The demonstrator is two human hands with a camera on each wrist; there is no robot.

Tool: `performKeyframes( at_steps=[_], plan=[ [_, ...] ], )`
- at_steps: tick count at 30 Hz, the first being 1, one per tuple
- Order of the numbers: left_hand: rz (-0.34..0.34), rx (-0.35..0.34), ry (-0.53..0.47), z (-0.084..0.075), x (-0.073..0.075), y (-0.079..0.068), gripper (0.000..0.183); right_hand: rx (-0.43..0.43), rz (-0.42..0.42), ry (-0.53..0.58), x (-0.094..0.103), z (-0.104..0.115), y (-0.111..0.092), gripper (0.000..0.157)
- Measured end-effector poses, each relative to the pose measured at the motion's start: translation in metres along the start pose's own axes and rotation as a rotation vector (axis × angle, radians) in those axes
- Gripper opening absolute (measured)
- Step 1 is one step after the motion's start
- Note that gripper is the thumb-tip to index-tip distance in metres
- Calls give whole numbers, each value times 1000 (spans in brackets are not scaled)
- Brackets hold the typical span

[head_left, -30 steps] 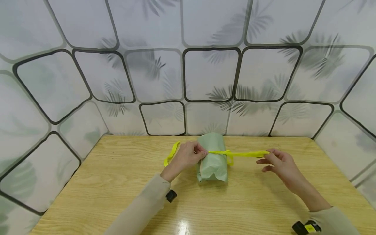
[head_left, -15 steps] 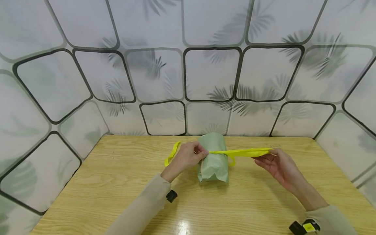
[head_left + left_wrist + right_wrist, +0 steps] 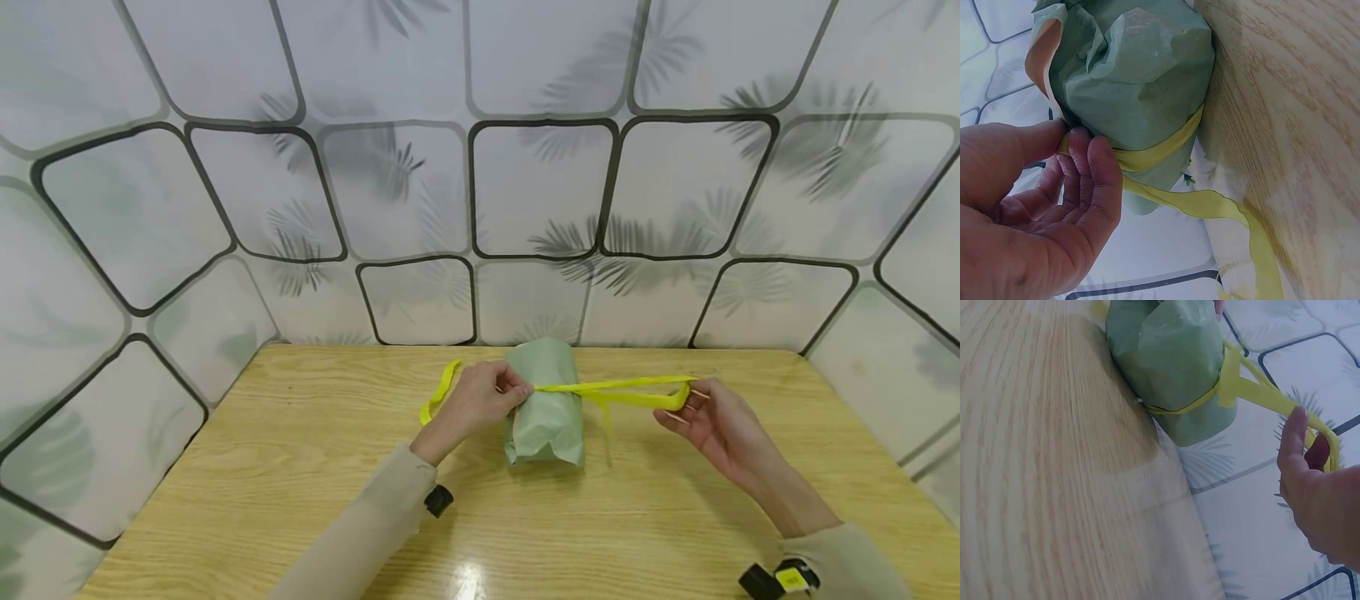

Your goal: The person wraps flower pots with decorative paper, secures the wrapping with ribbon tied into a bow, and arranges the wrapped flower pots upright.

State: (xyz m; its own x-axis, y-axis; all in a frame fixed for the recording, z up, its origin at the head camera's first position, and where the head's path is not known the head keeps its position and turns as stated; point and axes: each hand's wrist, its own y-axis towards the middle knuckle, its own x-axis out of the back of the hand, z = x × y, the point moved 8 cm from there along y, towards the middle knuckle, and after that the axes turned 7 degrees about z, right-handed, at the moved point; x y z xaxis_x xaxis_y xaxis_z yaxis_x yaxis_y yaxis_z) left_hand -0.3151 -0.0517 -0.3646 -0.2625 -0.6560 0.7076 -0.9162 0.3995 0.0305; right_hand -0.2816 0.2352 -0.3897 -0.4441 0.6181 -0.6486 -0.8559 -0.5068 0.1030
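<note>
Green paper parcel [image 3: 546,425] on a wooden table [image 3: 225,467], just right of centre in the head view. Pinches yellow ribbon [image 3: 1260,394] against it with thumb and fingertips of the left hand [image 3: 483,393]; holds it again at centre right, in bent fingers of the right hand [image 3: 723,429]. Shows an unreadably small yellow label [image 3: 791,580] by the right sleeve [image 3: 843,557], lower right.

Wood-grain table [image 3: 300,467], green paper-wrapped package [image 3: 546,429] on it, loose yellow ribbon [image 3: 1263,256] trailing alongside
</note>
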Motion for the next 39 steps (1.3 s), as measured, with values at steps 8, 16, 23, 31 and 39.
performKeyframes(
  at_steps=[8, 16, 23, 31, 39],
  plan=[
    [-3, 3, 0, 0, -1, 0, 16, 34, -8, 102, 1, 1, 0, 30],
    [-1, 4, -1, 1, -2, 1, 17, 27, -94, 26, 8, 6, -5, 24],
    [-2, 10, 8, 1, 0, 1, 16, 73, -99, -136, 11, 14, -8, 24],
    [-1, 7, -4, 0, 0, 1, 16, 5, -255, -602, 27, 20, -16, 22],
    [-1, 8, -11, 0, 0, 1, 16, -54, -377, -1158, 20, 24, -17, 40]
  ],
)
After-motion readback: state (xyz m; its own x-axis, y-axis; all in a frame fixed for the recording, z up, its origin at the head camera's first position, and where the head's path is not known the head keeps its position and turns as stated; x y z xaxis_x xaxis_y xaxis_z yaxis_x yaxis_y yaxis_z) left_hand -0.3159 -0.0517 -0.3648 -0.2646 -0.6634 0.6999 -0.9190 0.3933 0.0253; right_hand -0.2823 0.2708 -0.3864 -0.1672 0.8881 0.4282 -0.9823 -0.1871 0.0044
